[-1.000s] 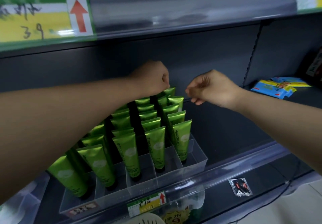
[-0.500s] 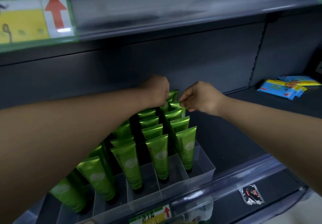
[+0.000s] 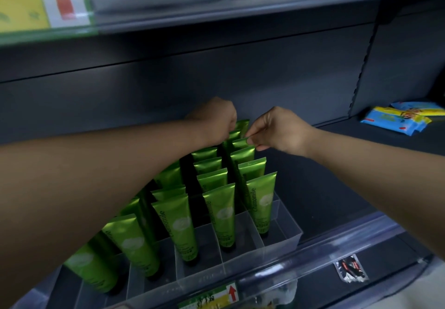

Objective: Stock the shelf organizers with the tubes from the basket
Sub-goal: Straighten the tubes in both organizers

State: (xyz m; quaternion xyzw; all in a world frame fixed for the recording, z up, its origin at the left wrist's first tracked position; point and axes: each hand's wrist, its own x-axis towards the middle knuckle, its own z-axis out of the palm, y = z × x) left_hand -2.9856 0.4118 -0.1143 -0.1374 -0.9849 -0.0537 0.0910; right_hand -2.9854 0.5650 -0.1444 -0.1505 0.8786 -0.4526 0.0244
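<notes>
Several green tubes (image 3: 221, 212) stand cap-down in rows inside a clear plastic shelf organizer (image 3: 286, 237) on the dark shelf. My left hand (image 3: 214, 118) reaches to the back of the rows, its fingers curled down on the top of a rear tube; the exact hold is hidden. My right hand (image 3: 277, 130) pinches the crimped top edge of a rear tube (image 3: 239, 143) in the rightmost row between thumb and forefinger. The basket is not in view.
Blue and yellow packets (image 3: 399, 118) lie on the shelf at the far right. The upper shelf's edge with a price label (image 3: 43, 0) hangs overhead. A clear front rail (image 3: 337, 243) with a small label (image 3: 216, 296) runs below, and a small packet (image 3: 351, 269) lies beneath.
Both hands have come closer together and lower onto the rear tubes. My right hand went from hovering to the right to pinching a tube's top. The view has tilted down.
</notes>
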